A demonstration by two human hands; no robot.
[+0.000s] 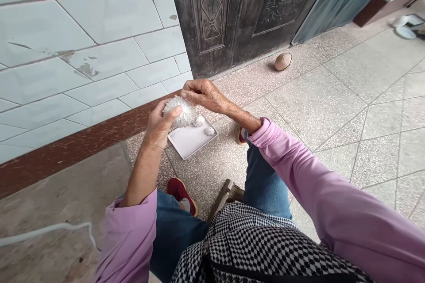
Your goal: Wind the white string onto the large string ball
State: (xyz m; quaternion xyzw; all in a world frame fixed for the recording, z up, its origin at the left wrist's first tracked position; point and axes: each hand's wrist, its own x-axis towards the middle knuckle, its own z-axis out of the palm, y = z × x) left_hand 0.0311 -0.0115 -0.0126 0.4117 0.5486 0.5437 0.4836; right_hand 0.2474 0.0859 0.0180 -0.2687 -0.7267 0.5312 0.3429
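Note:
My left hand [158, 126] is wrapped round a white pom-pom [186, 117] of shiny fringed strands, its thumb pressed on the front. At the upper right rim of the pom-pom, my right hand [207, 94] is closed in a pinch. Whatever lies between those fingertips is too small to make out. Below both hands a shallow white tray [191, 143] rests on the floor. Two small white balls [198, 121] sit in it, toward the right side. Thin pale strands [225, 130] show just right of the tray.
A tiled wall [83, 44] rises at the left, beside a dark carved door [226, 13]. On the speckled floor lies a pinkish ball [283, 61]. A wooden stool [226, 194] is under me, near my red shoe [181, 192]. A white hose [59, 227] lies lower left.

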